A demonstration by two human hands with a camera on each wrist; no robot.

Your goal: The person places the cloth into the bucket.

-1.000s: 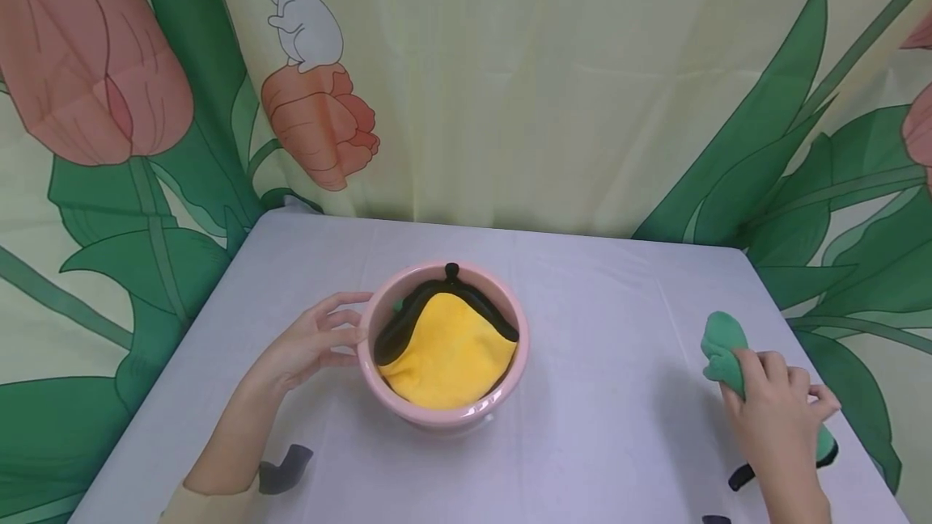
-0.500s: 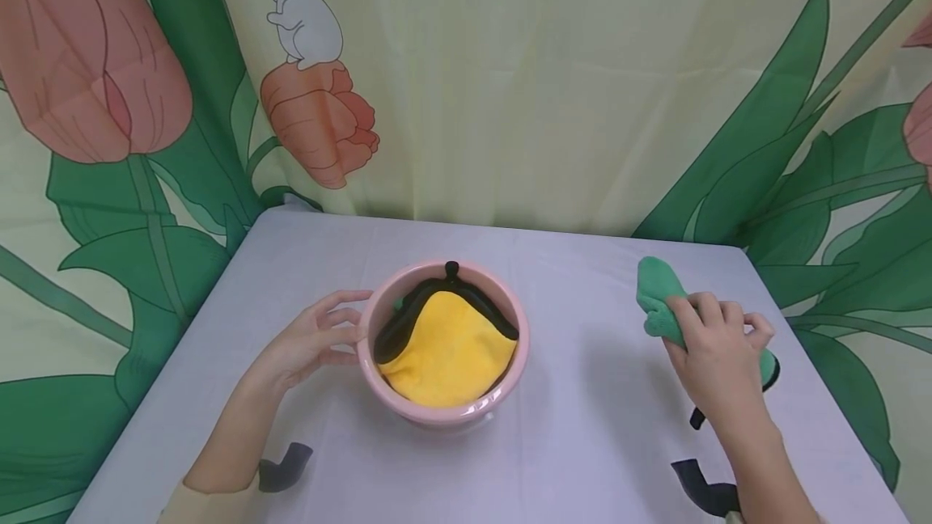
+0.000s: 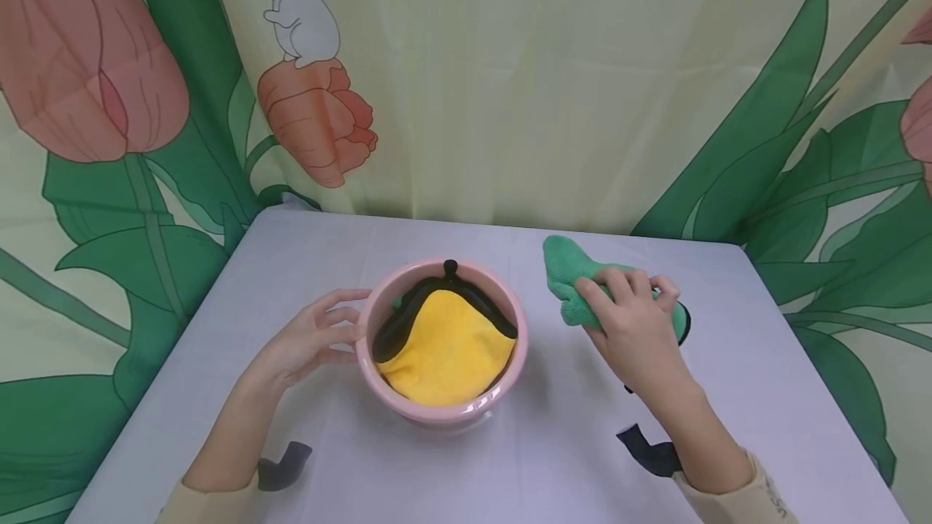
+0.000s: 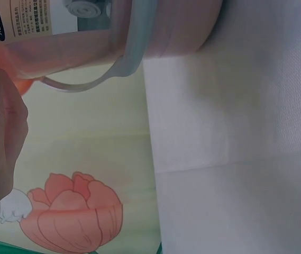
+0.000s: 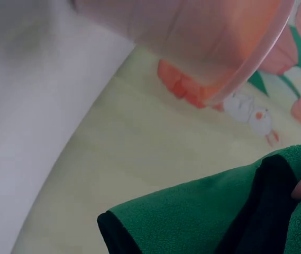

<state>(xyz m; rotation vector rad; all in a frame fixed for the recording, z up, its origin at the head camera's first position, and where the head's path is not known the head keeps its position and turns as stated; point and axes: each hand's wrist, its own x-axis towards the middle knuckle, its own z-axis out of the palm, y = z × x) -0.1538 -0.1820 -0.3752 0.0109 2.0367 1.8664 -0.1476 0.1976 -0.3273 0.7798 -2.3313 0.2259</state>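
Observation:
A pink bucket [image 3: 373,378] stands on the table, with a folded yellow cloth [image 3: 451,350] edged in black inside it; a bit of green shows behind the cloth. My left hand [image 3: 315,342] rests its spread fingers against the bucket's left side near the rim. In the left wrist view the bucket's side [image 4: 65,53] carries a printed label and a pale handle. My right hand [image 3: 637,330] grips a bunched green cloth [image 3: 568,273] with black edging, held above the table to the right of the bucket. The right wrist view shows the green cloth [image 5: 192,211] hanging from the fingers.
A pale cloth covers the table [image 3: 553,459], its far edge close to a curtain [image 3: 510,103] printed with tulips, a rabbit and a carrot. Dark straps [image 3: 285,467] stick out at both wrists.
My right hand has carried the green cloth leftward and away from me, from the table's right side towards the bucket. The left hand and the bucket have stayed in place.

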